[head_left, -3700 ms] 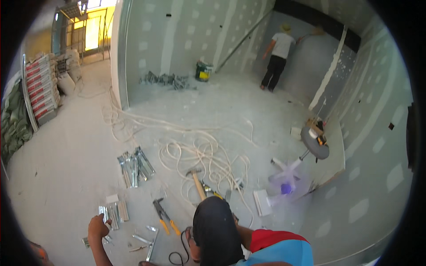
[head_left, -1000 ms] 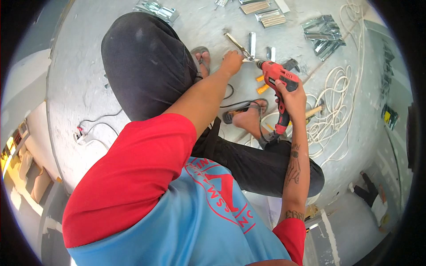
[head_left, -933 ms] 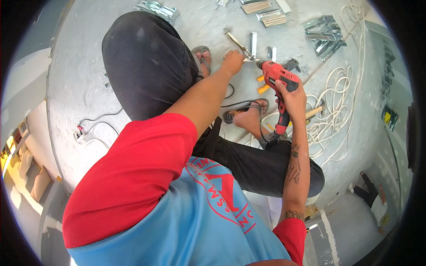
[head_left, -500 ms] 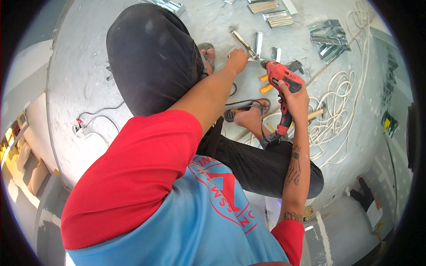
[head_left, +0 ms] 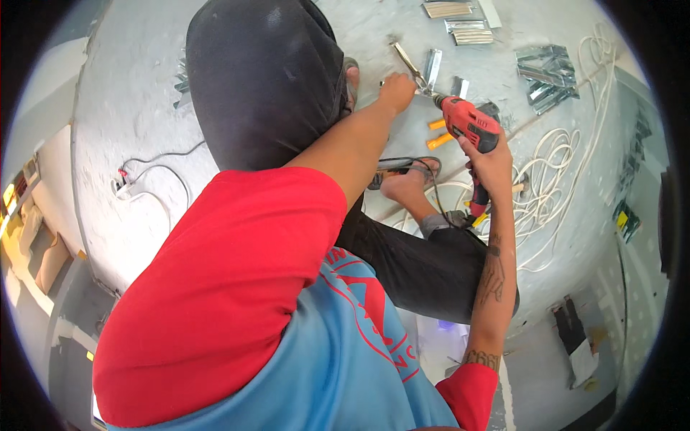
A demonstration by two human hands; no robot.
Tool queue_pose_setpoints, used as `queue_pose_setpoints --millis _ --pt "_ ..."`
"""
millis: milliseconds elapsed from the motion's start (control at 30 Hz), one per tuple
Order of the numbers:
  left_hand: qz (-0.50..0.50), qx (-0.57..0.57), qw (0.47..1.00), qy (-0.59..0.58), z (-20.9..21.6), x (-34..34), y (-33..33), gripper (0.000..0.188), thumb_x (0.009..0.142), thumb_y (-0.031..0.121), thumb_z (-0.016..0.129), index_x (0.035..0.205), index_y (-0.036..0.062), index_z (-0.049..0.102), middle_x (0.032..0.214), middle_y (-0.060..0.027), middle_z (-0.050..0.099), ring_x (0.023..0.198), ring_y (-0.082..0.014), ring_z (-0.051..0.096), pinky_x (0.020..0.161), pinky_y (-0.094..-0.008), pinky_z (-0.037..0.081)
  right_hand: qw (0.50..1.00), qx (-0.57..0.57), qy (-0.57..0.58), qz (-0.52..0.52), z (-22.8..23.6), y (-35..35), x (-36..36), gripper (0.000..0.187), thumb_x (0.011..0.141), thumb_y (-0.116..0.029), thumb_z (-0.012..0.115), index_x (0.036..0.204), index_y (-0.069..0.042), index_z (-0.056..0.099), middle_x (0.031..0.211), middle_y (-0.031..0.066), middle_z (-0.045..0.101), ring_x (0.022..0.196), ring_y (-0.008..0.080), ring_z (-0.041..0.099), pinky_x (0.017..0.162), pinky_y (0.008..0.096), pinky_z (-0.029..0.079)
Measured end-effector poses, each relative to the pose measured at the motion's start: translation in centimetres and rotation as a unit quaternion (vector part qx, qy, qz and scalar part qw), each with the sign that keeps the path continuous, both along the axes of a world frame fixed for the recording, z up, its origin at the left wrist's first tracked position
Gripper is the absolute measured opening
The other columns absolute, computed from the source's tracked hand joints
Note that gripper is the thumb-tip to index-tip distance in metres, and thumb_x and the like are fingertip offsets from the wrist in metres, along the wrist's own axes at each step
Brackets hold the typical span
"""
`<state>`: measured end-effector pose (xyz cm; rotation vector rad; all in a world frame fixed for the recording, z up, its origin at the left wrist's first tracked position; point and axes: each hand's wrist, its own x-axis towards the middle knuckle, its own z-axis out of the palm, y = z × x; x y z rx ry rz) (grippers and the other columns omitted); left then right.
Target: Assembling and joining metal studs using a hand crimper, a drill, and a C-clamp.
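Note:
My right hand (head_left: 491,159) is wrapped round the grip of a red and black power drill (head_left: 471,123). The drill's chuck points left, toward my left hand (head_left: 397,92). That hand is closed low over the floor, on something metallic that I cannot make out. A long, narrow metal piece (head_left: 410,61) slants up and away from the meeting point of drill tip and fingers. Just beyond it lie short shiny metal pieces (head_left: 433,67). An orange-handled tool (head_left: 439,141) rests under the drill, its other end partly hidden.
Coiled white cable (head_left: 553,165) spreads on the floor at right. Metal strips lie in stacks (head_left: 471,32) at the far side and in a pile (head_left: 548,75) at far right. The drill's dark cord (head_left: 438,197) passes my foot. At left lies a cable connection (head_left: 123,185).
The floor and things on it sit slightly lower and further right in view. Both hands keep their holds, and the drill stays pointed at the metal by my left hand.

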<state>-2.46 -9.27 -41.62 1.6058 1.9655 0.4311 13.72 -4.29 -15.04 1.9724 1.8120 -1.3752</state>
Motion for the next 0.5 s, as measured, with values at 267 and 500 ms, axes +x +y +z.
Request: queue_pose_setpoints --millis 267,500 --pt "-0.021 -0.062 0.996 0.059 0.5 0.4 0.5 0.02 0.086 0.015 0.054 0.089 0.0089 0.072 0.101 -0.0108 0.064 0.102 -0.0298 0.059 0.085 -0.0444 0.049 0.98 0.138 -0.007 0.142 -0.2 -0.8 0.5 0.06 0.071 -0.018 0.08 0.125 -0.008 0.055 0.107 0.0192 0.069 0.1 0.034 0.068 0.083 0.0402 0.053" --pt "-0.004 -0.061 0.997 0.054 0.9 0.5 0.3 0.02 0.087 0.018 0.054 0.09 0.0106 0.072 0.103 -0.0095 0.063 0.103 -0.0285 0.058 0.085 -0.0439 0.048 0.982 0.116 -0.035 0.148 0.2 -0.7 -0.3 0.061 0.07 -0.016 0.079 0.126 -0.011 0.054 0.103 0.0199 0.07 0.099 0.0368 0.067 0.083 0.0418 0.053"
